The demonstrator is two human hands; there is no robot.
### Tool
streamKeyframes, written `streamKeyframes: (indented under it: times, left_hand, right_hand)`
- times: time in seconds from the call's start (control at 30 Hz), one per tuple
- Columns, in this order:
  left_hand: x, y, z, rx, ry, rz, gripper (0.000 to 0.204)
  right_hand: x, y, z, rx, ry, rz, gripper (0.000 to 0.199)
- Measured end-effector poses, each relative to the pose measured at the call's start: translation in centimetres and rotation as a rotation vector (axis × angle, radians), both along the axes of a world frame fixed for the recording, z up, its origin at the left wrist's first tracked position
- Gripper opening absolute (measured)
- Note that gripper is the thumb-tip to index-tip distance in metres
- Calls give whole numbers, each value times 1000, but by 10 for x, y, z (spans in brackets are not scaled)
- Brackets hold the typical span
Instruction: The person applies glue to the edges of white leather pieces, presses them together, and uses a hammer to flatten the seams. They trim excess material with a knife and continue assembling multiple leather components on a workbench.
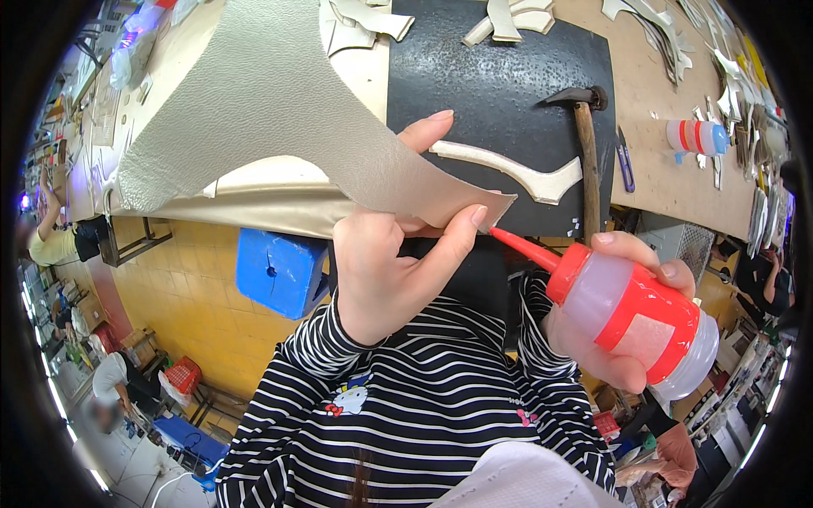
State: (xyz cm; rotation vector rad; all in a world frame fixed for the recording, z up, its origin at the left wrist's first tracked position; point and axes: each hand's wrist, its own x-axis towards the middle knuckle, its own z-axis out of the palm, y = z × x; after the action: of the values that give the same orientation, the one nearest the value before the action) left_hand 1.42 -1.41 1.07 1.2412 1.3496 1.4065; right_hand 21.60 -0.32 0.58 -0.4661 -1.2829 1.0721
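Note:
My left hand (pixel 394 262) is closed on the narrow end of a large beige leather piece (pixel 254 102), thumb near its tip and one finger showing beyond its upper edge. The rest of the leather spreads up and to the left over the table. A squeeze bottle (pixel 639 317) with a red band, red cap and long red nozzle is in my right hand (pixel 614 360). It lies tilted, its nozzle tip touching or almost touching the leather's edge beside my left thumb. Just beyond, a small curved cream piece (pixel 517 169) rests on a black mat (pixel 483 85).
A hammer (pixel 586 152) lies on the mat's right side, with a blue cutter (pixel 626 161) beside it. Another red-banded bottle (pixel 696 136) lies farther right among leather scraps (pixel 737 85). More cut pieces (pixel 512 19) sit at the back. A blue stool (pixel 275 271) stands below the table edge.

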Motion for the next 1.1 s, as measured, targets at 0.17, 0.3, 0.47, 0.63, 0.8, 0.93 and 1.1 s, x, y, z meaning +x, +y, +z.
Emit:
streamKeyframes:
  times: [0.17, 0.3, 0.47, 0.63, 0.8, 0.93, 1.1]
  left_hand:
    - [-2, 0, 0, -13, 16, -35, 38]
    - [-3, 0, 0, 1, 35, -48, 46]
    - [-4, -1, 0, 18, 57, -68, 65]
    - [-2, 0, 2, -79, 1, -35, 70]
    - [-1, 0, 4, -173, -140, -24, 70]
    - [-3, -1, 6, -182, -164, -39, 69]
    - [-3, -1, 6, -159, -97, -53, 68]
  right_hand:
    - [1, 0, 0, -8, -46, 4, 96]
    - [8, 1, 3, 30, -160, 53, 97]
    - [9, 1, 4, 6, -111, 67, 93]
    - [-5, 0, 4, -58, -24, -21, 90]
    - [-19, 11, -4, -129, 266, -404, 88]
    - [-18, 16, -6, -189, -2, -655, 88]
    - [-21, 18, -7, -123, -171, -788, 90]
